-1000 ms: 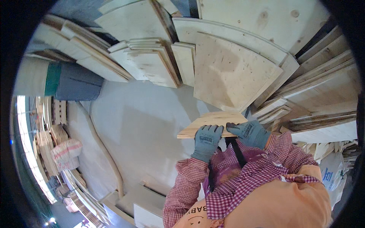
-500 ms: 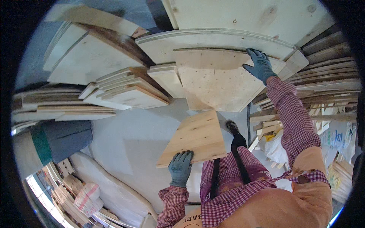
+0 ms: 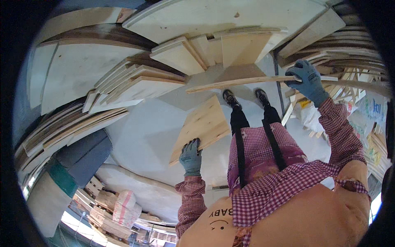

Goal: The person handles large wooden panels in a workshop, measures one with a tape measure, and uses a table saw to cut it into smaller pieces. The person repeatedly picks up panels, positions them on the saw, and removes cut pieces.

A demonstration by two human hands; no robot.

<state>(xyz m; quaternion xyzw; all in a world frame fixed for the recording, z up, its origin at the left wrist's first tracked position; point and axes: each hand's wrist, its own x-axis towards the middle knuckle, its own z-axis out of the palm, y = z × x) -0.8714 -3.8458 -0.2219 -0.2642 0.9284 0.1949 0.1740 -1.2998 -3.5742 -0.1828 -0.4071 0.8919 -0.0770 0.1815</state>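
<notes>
My left hand (image 3: 190, 158), in a grey-blue work glove, is closed on the near edge of a small four-sided plywood board (image 3: 203, 124) with dark knots. That board slants away from me, left of my legs. Farther off and to the right, my gloved right hand (image 3: 307, 81) has its fingers wrapped over the top edge of a larger plywood panel (image 3: 242, 83). This panel appears almost edge-on, as a long thin strip running left from my hand, apart from the stack behind it. Its broad face is hidden from view.
Leaning plywood sheets (image 3: 177, 57) line the far side, below a big pale sheet (image 3: 230, 14). More stacked boards (image 3: 135, 88) stand at the left. Long planks (image 3: 345, 57) and plastic bags (image 3: 310, 117) lie at the right. A striped sack (image 3: 125, 210) sits lower left.
My right hand has closed on the large panel's top edge, and the panel has come away from the stack toward me. My left hand keeps its board, now turned slightly. The view has shifted.
</notes>
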